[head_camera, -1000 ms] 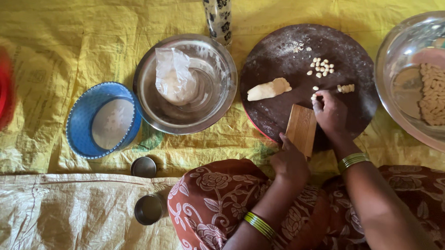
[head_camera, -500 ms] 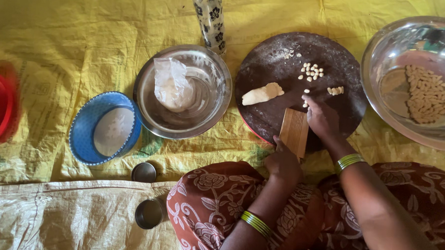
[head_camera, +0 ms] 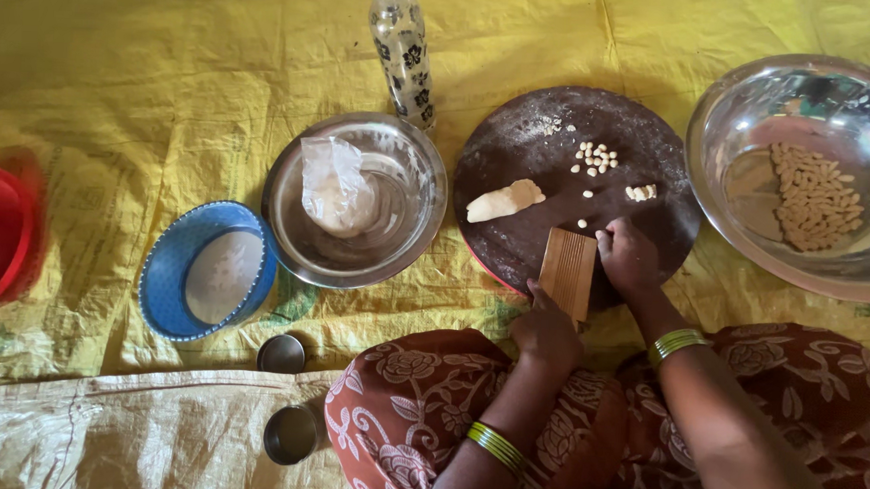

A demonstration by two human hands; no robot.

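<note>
My left hand (head_camera: 547,328) grips the near end of a small ridged wooden board (head_camera: 567,268) that leans on the front edge of a round dark board (head_camera: 546,171). My right hand (head_camera: 627,258) presses its fingertips onto the top of the ridged board, fingers curled; whether a dough bit lies under them is hidden. On the dark board lie a pale lump of dough (head_camera: 503,201) and several small cut dough pieces (head_camera: 595,159). A large steel bowl (head_camera: 744,111) at the right holds several shaped dough pieces (head_camera: 817,195).
A steel bowl (head_camera: 418,175) with a plastic bag of dough inside sits left of the dark board. A blue basket (head_camera: 165,267) holds flour. A red container (head_camera: 0,235) is at the far left. A patterned bottle (head_camera: 401,52) stands behind. Two small steel cups (head_camera: 281,355) sit near my knee.
My right hand has slid back from the dough pieces toward me, onto the top of the ridged board. The view has shifted a little.
</note>
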